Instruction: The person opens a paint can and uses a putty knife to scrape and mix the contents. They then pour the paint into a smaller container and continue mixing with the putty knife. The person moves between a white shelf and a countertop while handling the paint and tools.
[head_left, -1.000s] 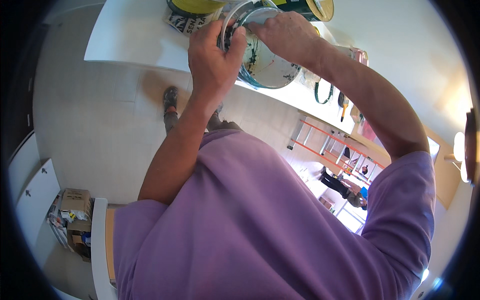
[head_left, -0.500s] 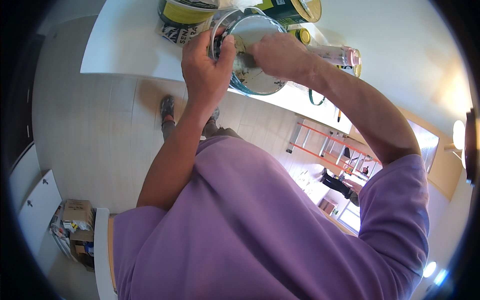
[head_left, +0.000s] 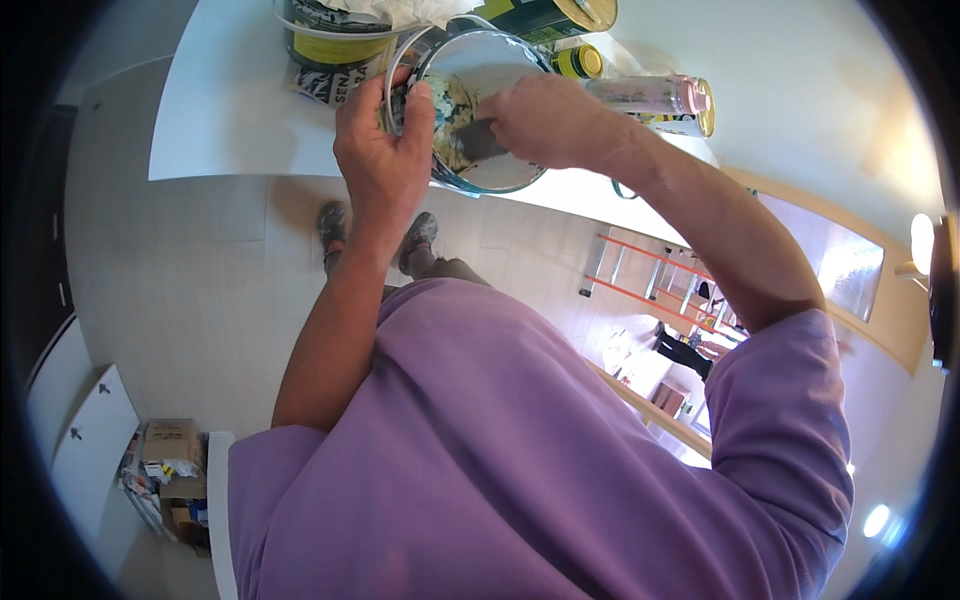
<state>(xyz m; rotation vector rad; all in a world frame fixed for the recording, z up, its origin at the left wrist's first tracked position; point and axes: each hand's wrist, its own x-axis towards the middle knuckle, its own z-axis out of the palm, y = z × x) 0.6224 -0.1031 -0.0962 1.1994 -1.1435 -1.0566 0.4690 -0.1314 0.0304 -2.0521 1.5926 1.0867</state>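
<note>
Head view: left hand, fingers clamped on rim of bucket, desk beneath it; right hand, fingers closed around scraper inside it; bucket judged light, stiff, likely slick where smeared, best held by its rim.

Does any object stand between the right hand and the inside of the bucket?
Nothing visible does: the bucket is open, and the right hand holds a dark flat blade inside it. The left hand grips its left side, off that path.
</note>
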